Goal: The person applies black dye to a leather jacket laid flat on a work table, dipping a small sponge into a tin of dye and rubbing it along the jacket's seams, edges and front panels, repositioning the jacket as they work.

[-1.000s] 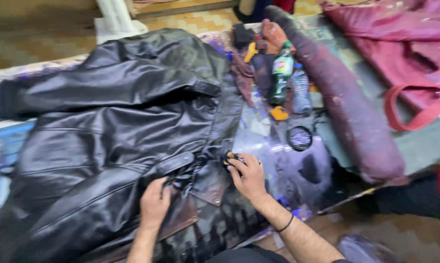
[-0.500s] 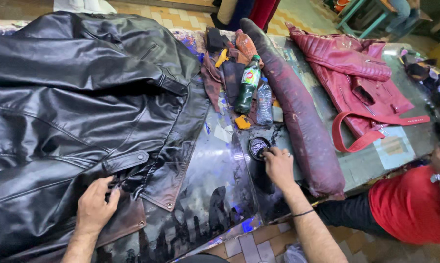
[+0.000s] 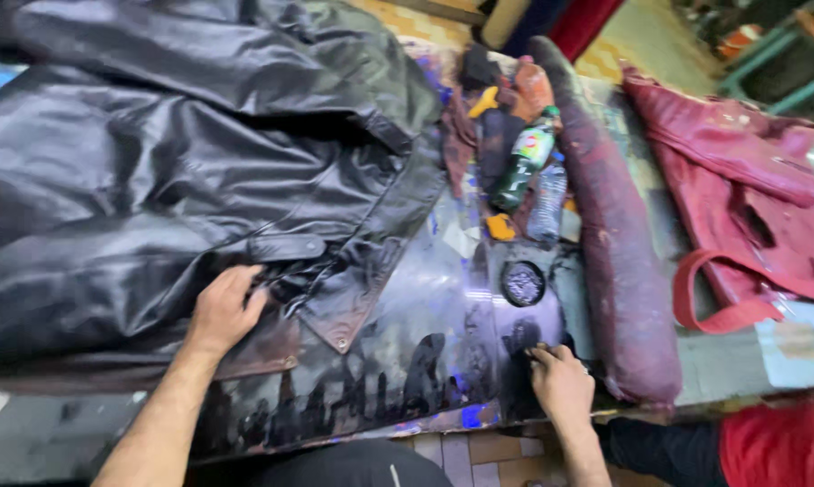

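**A:** What is lying under the left hand (image 3: 222, 307)?

**B:** One black leather jacket (image 3: 181, 171), glossy and creased, is spreading over the left half of the bench (image 3: 443, 361). The left hand is resting flat on its lower edge, fingers loosely spread, gripping nothing.

**A:** And the right hand (image 3: 560, 383)?

**B:** It is pressing down on the dark, stained bench top near the front edge, fingers curled; I cannot tell whether they are pinching anything. A small round black tin (image 3: 522, 283) is sitting just beyond it.

**A:** What else is showing?

**B:** Two bottles are lying side by side, one green (image 3: 524, 158), one clear plastic (image 3: 548, 200). One long maroon padded roll (image 3: 619, 261) is stretching beside them, and one red leather garment (image 3: 749, 198) is lying on the right.
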